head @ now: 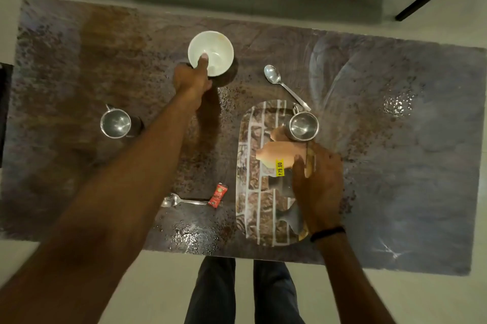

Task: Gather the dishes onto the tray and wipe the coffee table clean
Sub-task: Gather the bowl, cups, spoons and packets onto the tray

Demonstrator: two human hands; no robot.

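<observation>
Reaching far forward, the left hand (193,77) pinches the near rim of the round white ceramic bowl (212,51), thumb hooked inside the bowl and the other fingers curled under its outer wall. The right hand (317,184) lies mostly flat, fingers loosely spread, on the right edge of the oval tray printed with a brick pattern (257,171), thumb pressed on the tray face beside a yellow price sticker (279,168). Just beyond the right hand's fingertips, a small steel mug (303,126) stands on the tray's far end, and a steel spoon (286,86) lies on the mottled dark surface (395,165) past it. Between the two forearms lie a second steel spoon (181,201) and a red sachet (218,195), touching. Left of the left forearm stands another steel mug (115,123), upright.
</observation>
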